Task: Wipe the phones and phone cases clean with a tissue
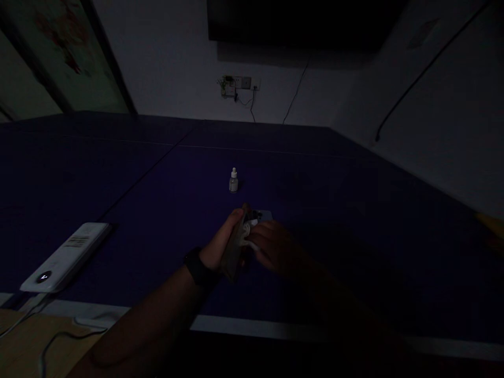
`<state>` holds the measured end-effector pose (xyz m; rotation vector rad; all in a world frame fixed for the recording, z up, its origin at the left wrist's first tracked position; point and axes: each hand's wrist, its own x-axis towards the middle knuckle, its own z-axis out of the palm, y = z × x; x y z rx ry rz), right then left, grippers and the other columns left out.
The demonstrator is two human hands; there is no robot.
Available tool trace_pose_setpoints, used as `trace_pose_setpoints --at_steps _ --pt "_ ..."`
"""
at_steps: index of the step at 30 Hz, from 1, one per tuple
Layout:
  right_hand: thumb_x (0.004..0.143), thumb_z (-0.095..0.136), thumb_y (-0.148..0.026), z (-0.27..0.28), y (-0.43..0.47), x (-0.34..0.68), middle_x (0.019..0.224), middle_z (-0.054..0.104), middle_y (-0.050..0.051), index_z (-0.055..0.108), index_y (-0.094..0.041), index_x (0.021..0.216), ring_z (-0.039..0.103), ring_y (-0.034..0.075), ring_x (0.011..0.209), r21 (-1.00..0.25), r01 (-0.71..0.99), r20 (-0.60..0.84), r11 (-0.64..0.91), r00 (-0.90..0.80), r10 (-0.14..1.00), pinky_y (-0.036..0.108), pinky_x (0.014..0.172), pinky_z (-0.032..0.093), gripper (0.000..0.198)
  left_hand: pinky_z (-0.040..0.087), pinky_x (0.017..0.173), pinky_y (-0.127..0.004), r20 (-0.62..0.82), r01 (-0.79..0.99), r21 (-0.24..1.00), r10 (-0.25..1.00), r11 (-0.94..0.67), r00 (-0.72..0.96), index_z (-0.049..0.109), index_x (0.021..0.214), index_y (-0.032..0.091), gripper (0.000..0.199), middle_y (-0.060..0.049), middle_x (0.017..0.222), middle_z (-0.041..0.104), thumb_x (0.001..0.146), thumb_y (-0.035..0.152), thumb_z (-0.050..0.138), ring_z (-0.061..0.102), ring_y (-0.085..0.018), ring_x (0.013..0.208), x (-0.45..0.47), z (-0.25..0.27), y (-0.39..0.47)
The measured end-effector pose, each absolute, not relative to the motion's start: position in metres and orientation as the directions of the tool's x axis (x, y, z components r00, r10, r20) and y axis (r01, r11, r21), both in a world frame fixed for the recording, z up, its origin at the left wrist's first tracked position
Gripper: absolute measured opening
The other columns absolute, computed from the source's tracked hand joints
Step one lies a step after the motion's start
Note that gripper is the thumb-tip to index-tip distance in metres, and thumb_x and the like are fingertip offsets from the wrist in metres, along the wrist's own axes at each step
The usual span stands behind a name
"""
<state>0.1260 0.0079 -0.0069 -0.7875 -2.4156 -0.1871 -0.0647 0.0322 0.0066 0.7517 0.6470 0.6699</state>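
Observation:
Dim light hides much detail. My left hand, a dark band on its wrist, is closed around a flat, grey-brown, box-like case, tilted on edge; its exact kind is unclear. At the case's open-looking side, my right hand has its fingers closed on a white, looped, cord-like piece. Just beyond the right fingers shows the pale back of a phone with dark camera lenses, partly covered by that hand. Farther off, a small dropper bottle with a white top stands upright on the dark blue table.
A white power bank lies at the left, cables running from its near end over a wooden surface. Beyond the table, the wall holds sockets with hanging cords and a dark screen.

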Motion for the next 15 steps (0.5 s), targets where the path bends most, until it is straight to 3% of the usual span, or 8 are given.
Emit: trace_pose_setpoints --at_steps 6,15 --pt "0.087 0.05 -0.01 -0.002 0.007 0.123 0.105 0.071 0.012 0.064 -0.016 0.11 0.062 0.025 0.098 -0.084 0.507 0.512 0.858 -0.717 0.474 0.042 0.086 0.05 0.028 0.047 0.047 -0.021 -0.179 -0.375 0.802 0.786 0.465 0.592 0.06 0.125 0.02 0.059 -0.001 0.072 0.065 0.079 0.054 0.074 0.059 -0.013 0.055 -0.068 0.016 0.024" --pt "0.087 0.054 -0.012 -0.004 0.004 0.121 0.106 0.072 0.011 0.065 -0.018 0.108 0.061 0.026 0.101 -0.079 0.495 0.526 0.865 -0.717 0.458 0.042 0.087 0.048 0.025 0.045 0.049 -0.02 -0.158 -0.39 0.804 0.794 0.449 0.587 0.059 0.124 0.022 0.055 0.001 0.072 0.062 0.082 0.054 0.071 0.058 -0.011 0.055 -0.066 0.024 0.019"
